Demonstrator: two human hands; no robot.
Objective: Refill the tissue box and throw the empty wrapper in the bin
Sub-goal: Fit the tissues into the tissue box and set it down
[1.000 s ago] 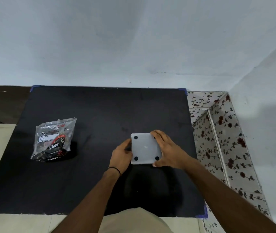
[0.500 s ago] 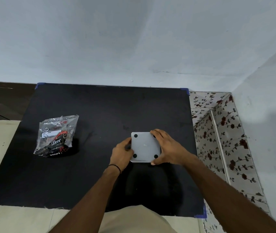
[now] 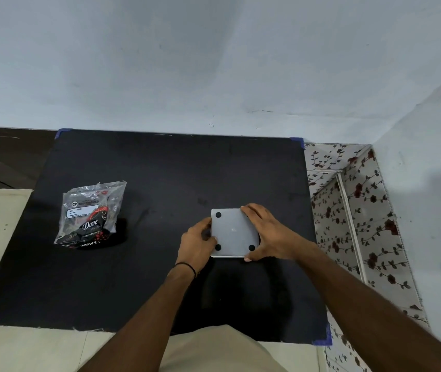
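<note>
A square grey tissue box lies upside down on the black mat, its flat bottom with round black feet facing up. My left hand grips its left edge and my right hand grips its right edge and far corner. To the left on the mat stands a clear plastic pack of tissues with a dark "Dove" print, untouched and well apart from both hands.
The mat has blue tape at its corners and lies on a pale floor. A floral-patterned box or bin stands right of the mat against the wall corner. A dark wooden strip runs along the far left.
Both hands keep their hold on the box; it has barely shifted. The head camera has moved slightly.
</note>
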